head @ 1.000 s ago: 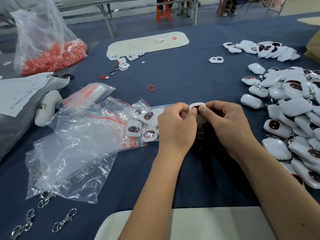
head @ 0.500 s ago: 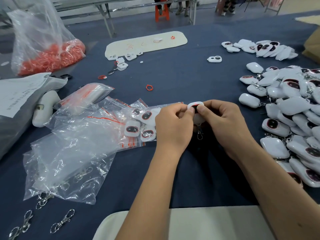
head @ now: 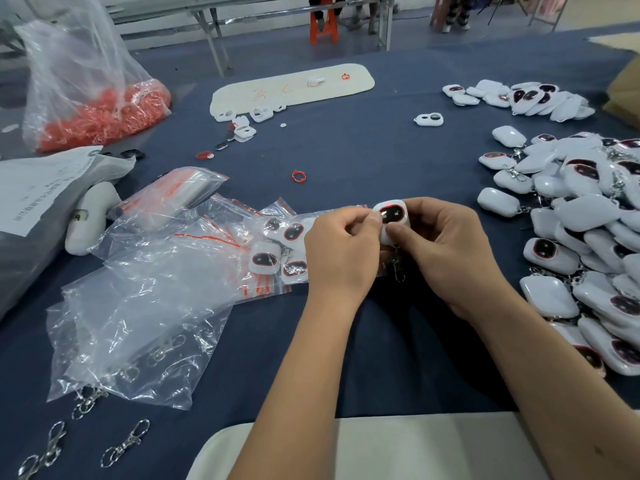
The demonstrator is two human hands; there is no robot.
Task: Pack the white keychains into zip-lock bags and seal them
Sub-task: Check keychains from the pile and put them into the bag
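- Two hands meet over a dark blue tablecloth [head: 346,150]: the left hand [head: 341,252] and right hand [head: 450,251] both pinch one white keychain [head: 392,216], its dark red-rimmed window facing up and its clasp hanging below
- Heaps of loose keychains [head: 581,237] lie to the right
- Clear zip-lock bags [head: 145,292] sprawl at left, some holding bagged keychains [head: 277,251]
- Metal clasps [head: 128,443] lie near the front edge
- At far left a plastic sack of red rings [head: 100,116] slumps
- Beyond the cloth, a grey floor, table legs [head: 214,46] and an orange stool [head: 323,26]
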